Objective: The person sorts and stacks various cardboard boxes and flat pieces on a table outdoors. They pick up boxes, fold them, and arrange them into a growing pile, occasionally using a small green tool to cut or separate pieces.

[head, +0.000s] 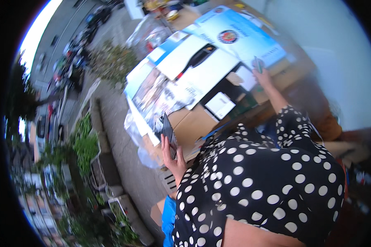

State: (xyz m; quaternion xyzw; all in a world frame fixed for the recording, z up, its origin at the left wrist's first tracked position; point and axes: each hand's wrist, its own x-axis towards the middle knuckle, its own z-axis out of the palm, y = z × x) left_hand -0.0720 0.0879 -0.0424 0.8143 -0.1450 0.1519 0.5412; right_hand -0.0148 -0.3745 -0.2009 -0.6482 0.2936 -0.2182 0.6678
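Note:
At the left of the body, my left hand (174,159) holds a thin dark flat object (169,134) between thumb and fingers, over the edge of a brown cardboard box (191,123). Farther out at the right, my right hand (262,77) grips a small pale-green and whitish object (258,64), too blurred to name. It is above the near edge of a blue printed cardboard sheet (247,34). Between the hands lies a white cardboard piece (204,74) printed with a dark bottle. A small white box (220,106) sits in a dark opening beside it.
Clear plastic wrapping (148,37) and a leafy shrub (113,61) are beyond the cardboard. Paved ground (117,123) runs along the left, with a planter (123,213) and greenery. A blue plastic bag (169,216) hangs low near the body. A pale wall (324,55) rises at right.

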